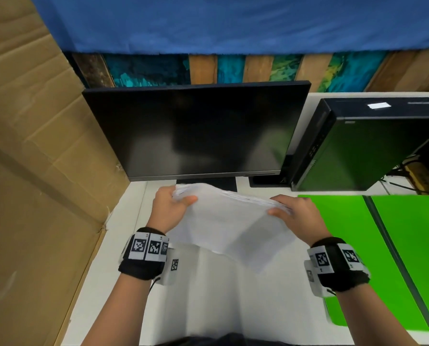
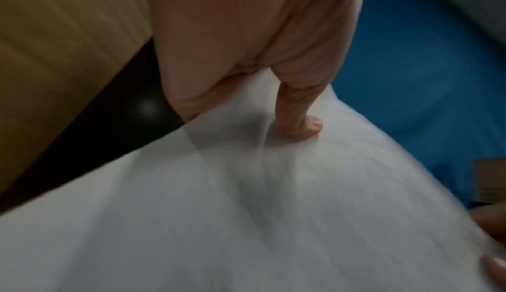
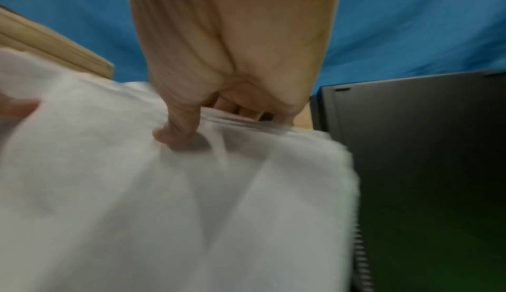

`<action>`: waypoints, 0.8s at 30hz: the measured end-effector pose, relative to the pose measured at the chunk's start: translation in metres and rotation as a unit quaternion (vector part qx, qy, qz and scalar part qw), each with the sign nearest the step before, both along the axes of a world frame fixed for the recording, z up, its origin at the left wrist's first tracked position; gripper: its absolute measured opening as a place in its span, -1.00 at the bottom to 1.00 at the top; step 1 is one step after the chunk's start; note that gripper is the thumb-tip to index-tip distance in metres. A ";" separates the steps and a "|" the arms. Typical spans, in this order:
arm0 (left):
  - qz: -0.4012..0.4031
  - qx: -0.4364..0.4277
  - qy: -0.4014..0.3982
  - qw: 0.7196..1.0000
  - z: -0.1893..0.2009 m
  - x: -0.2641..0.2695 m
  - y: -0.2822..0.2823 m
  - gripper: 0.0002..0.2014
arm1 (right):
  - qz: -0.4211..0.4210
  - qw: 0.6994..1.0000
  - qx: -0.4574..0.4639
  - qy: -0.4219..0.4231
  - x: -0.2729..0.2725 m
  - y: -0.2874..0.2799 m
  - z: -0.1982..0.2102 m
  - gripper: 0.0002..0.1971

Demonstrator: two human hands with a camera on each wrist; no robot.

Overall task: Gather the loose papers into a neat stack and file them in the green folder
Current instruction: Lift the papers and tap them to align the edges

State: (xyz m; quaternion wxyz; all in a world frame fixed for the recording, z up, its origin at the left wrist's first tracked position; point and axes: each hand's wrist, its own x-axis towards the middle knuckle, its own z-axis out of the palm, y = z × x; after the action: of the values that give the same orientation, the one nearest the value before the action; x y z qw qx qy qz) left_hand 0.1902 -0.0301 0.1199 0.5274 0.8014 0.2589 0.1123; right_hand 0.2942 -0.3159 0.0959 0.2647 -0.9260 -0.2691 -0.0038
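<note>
A stack of white papers [image 1: 229, 221] hangs above the white desk, held by both hands at its far corners and sagging toward me. My left hand [image 1: 169, 204] grips the far left corner with the thumb on top. My right hand [image 1: 292, 212] grips the far right corner the same way. In the left wrist view the thumb presses on the paper stack [image 2: 246, 199]; in the right wrist view the thumb pins the paper stack [image 3: 164, 188] while the fingers curl under the sheet edges. The green folder [image 1: 383, 245] lies open flat on the desk to the right.
A dark monitor [image 1: 196, 131] stands straight ahead, its stand just behind the papers. A black computer tower [image 1: 363, 146] lies at the back right, with cables beside it. A cardboard panel [image 1: 33, 171] walls off the left. The white desk [image 1: 220, 295] shows below the papers.
</note>
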 end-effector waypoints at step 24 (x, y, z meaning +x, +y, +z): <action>-0.111 -0.205 -0.082 0.969 0.012 -0.004 -0.028 -0.56 | -0.029 0.850 0.414 0.325 -0.019 0.024 0.003 -0.73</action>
State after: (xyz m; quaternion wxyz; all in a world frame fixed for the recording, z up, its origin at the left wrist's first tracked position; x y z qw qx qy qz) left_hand 0.1859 -0.0586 0.1316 0.7091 0.6879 0.1416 0.0631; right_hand 0.2752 -0.2916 0.0986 0.6953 -0.6868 -0.1141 0.1786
